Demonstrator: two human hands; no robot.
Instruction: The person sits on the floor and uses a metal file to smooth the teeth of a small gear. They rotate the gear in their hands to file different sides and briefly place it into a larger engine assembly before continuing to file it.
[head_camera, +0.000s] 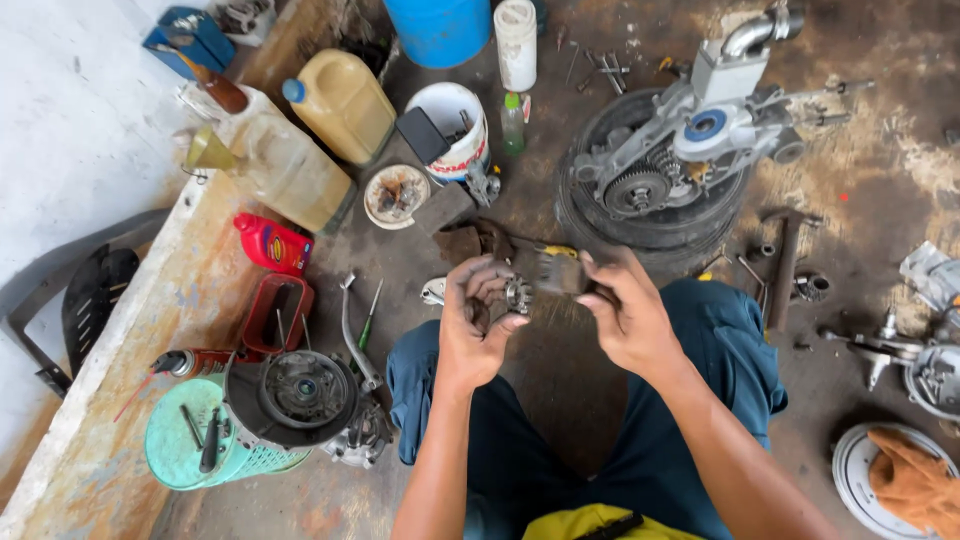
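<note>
My left hand (478, 318) cups a small metal toothed gear part (517, 294) in its greasy fingers. My right hand (622, 308) grips a wire brush (556, 270) with a yellow tip, held against the gear. Both hands hover above the oily floor between my knees in blue trousers (735, 345). An engine case (690, 135) with a gear and spring lies on a black tyre (655, 225) beyond my hands.
A green basket (185, 450) with tools carries a round engine cover (295, 392). A red tray (276, 312), red bottle (272, 243), yellow jerrycans (342, 103), white bucket (460, 128) and spanner (352, 330) lie left. A hammer (783, 262) and parts sit right.
</note>
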